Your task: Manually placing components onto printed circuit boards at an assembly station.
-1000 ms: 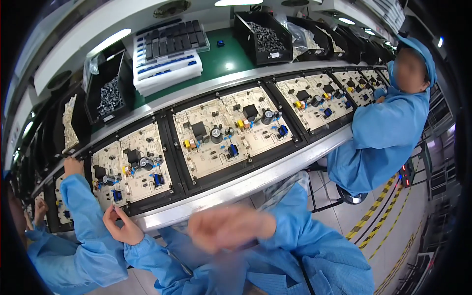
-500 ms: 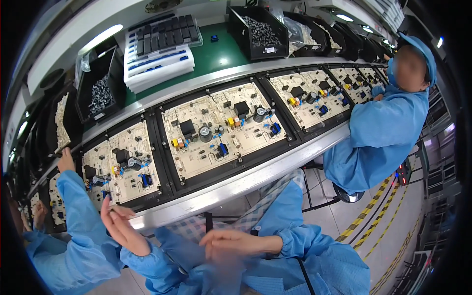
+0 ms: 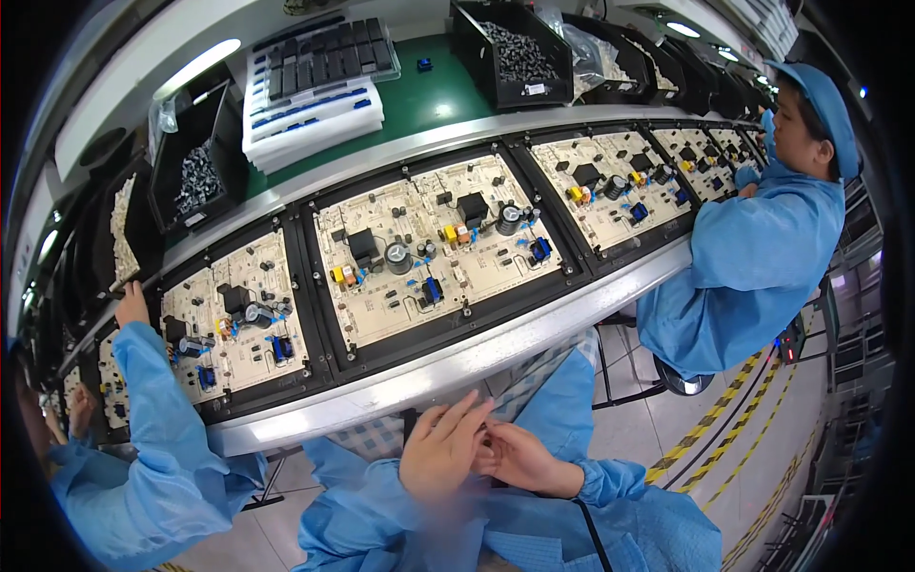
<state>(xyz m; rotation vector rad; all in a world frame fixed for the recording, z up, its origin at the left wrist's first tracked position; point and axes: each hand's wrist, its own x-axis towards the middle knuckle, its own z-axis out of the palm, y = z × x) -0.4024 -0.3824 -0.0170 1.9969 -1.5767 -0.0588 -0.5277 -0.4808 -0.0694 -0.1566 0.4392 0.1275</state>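
In front of my lap, below the metal edge of the line, my two hands meet. My left hand has its fingers stretched out and slanting up to the right, with the fingertips by my right hand. My right hand is closed, fingers and thumb curled together against the left. Whatever lies between them, if anything, is hidden. Beyond the hands, a black carrier frame bears cream circuit boards set with black parts, a blue transformer, yellow parts and upright capacitors.
Similar boards stretch along the line on both sides. Behind stand black bins of small parts and a stack of white foam trays. A co-worker sits at right; another's sleeve reaches in at left. A metal rail edges the line.
My left hand has moved right and down from near the rail to meet my right hand. The right hand's fingers have curled up. The view has shifted slightly.
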